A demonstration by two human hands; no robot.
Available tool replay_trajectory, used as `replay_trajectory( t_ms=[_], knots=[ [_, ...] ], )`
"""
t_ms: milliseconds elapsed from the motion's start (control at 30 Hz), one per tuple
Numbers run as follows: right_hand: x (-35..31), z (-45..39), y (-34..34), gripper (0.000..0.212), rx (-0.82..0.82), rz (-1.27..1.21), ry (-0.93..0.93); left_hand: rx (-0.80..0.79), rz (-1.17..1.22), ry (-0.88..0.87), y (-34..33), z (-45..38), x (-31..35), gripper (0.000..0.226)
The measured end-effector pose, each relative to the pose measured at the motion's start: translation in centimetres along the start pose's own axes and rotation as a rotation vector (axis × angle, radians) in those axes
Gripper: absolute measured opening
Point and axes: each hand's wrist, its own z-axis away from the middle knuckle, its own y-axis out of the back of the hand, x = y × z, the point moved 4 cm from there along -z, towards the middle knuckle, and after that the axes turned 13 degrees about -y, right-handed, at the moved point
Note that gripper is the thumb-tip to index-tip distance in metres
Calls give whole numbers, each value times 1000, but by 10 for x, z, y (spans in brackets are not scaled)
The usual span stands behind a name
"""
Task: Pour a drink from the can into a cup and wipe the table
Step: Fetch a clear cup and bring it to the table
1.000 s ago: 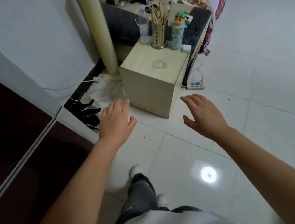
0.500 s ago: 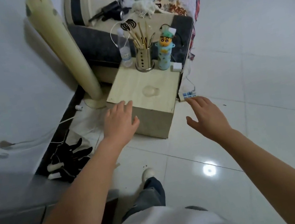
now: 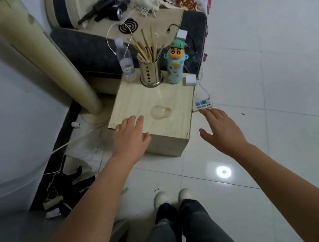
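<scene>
While both arms reach forward, the left hand point(image 3: 130, 136) hovers with straight, empty fingers point(image 3: 133, 121) over the near corner of the table point(image 3: 130, 104), and the right hand point(image 3: 220, 129) hangs spread and empty off its right edge. Just beyond the left fingers lies a clear puddle point(image 3: 160, 111), likely what needs wiping. Farther past it stand a bottle point(image 3: 126, 62), a chopstick holder point(image 3: 150, 73) and a cartoon flask point(image 3: 176, 64). I can make out no cup; a dark can-like cylinder point(image 3: 117, 11) lies farthest back, presumably still to fetch.
</scene>
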Motion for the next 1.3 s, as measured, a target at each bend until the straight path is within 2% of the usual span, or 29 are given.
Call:
replay_trajectory(
  t_ms=[300, 567, 833, 1300],
  knots=[
    [9, -69, -31, 59, -73, -94, -17, -48, 68, 59, -39, -54, -16, 53],
    [24, -138, -126, 65, -163, -211, -51, -66, 116, 79, -123, -121, -45, 53],
    [33, -190, -202, 83, -172, -437, -102, -79, 143, 77, -209, -164, -65, 57],
    [18, -214, -227, 94, -111, -546, -34, -45, 144, 11, -245, -171, -64, 55]
  ],
)
